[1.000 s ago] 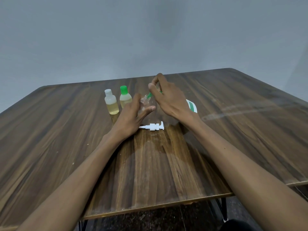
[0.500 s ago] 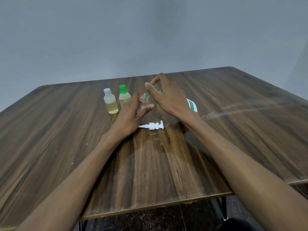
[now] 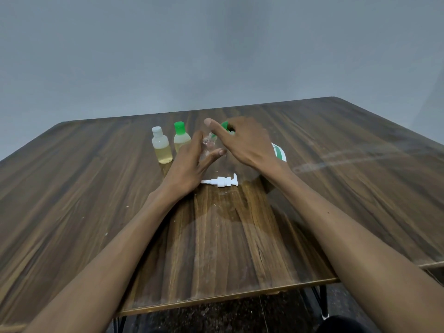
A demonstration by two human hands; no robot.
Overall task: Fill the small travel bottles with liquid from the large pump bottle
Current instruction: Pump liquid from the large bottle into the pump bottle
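Note:
My left hand [image 3: 192, 162] holds a small clear travel bottle [image 3: 208, 145] upright on the table, thumb and fingers curled round it, its neck uncapped. Above and to the right, my right hand [image 3: 242, 143] pinches a green cap [image 3: 225, 126], just clear of the bottle's neck. Two small bottles with yellowish liquid stand to the left: one with a white cap [image 3: 161, 146], one with a green cap [image 3: 180, 137]. The large pump bottle [image 3: 279, 152] is mostly hidden behind my right wrist. Its white pump head [image 3: 222, 181] lies on the table near my left hand.
The wooden table [image 3: 84, 188] has its front edge close to me and dark metal legs below at the right. A grey wall rises behind the far edge.
My right hand has lifted the green cap off the clear bottle's neck and moved it up and right. My left hand keeps its hold on the bottle.

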